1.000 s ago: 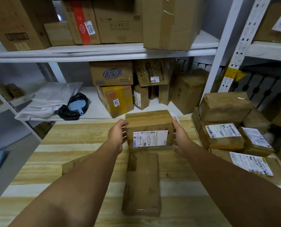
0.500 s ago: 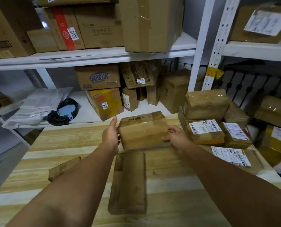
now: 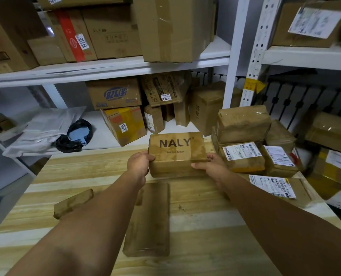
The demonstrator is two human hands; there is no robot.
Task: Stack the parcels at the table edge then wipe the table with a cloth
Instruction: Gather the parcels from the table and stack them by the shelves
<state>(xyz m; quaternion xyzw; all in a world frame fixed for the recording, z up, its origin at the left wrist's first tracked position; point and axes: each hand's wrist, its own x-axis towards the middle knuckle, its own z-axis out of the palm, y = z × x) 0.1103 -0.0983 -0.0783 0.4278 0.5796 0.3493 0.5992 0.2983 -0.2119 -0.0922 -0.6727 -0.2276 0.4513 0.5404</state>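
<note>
1. Right now both hands grip one brown box (image 3: pixel 177 154) printed "NALY": the left hand (image 3: pixel 138 163) presses its left end with fingers curled round the corner, and the right hand (image 3: pixel 212 166) cups the right end, fingers held together under the front edge.
2. The box sits low over the far middle of the wooden table (image 3: pixel 195 220), just left of the pile of parcels (image 3: pixel 245 144) at the right edge (whether it touches the tabletop I cannot tell).
3. So the stacking step seems to be in hand; next the box likely needs carrying right and setting flat on that pile, which already looks uneven.
4. Two more parcels lie loose: a long flat one (image 3: pixel 148 220) near the middle and a small one (image 3: pixel 73 203) to the left, partly hidden by the left forearm.
5. Both sit where wiping would go, and I see no cloth anywhere.
</note>
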